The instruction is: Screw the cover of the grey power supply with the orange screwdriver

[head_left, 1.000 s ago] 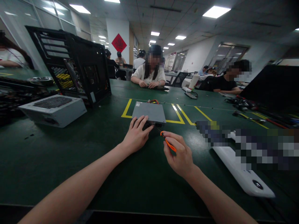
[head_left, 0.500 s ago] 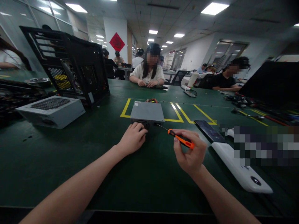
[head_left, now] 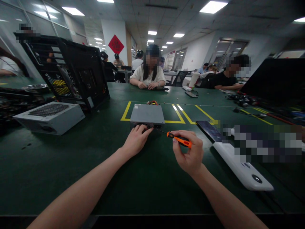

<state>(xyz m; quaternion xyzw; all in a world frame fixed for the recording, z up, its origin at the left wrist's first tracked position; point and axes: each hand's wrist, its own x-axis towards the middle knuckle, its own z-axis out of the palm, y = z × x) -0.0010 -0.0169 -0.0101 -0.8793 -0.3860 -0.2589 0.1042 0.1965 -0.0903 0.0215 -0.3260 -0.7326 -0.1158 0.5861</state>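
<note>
A grey computer power supply point(head_left: 147, 114) lies on the green table, coloured wires coming out behind it. My left hand point(head_left: 136, 139) is at its near face, fingers curled against the fan side and thumb stretched along the lower edge towards the socket. In my right hand point(head_left: 191, 153) is a screwdriver point(head_left: 179, 140) with an orange and black handle, gripped between thumb and fingers. Its thin shaft points left, the tip close to my left thumb at the near face. Whether the tip touches a screw is too small to tell.
On the left stand a black computer case point(head_left: 78, 73) and a second power supply point(head_left: 51, 117). To the right lie a phone point(head_left: 209, 130) and a long white device point(head_left: 243, 167). A dark monitor point(head_left: 276, 79) rises at far right. A person point(head_left: 149, 74) sits opposite.
My left thumb has stretched right along the power supply's near face. My right hand and the screwdriver have shifted slightly left. The whole view has moved a little.
</note>
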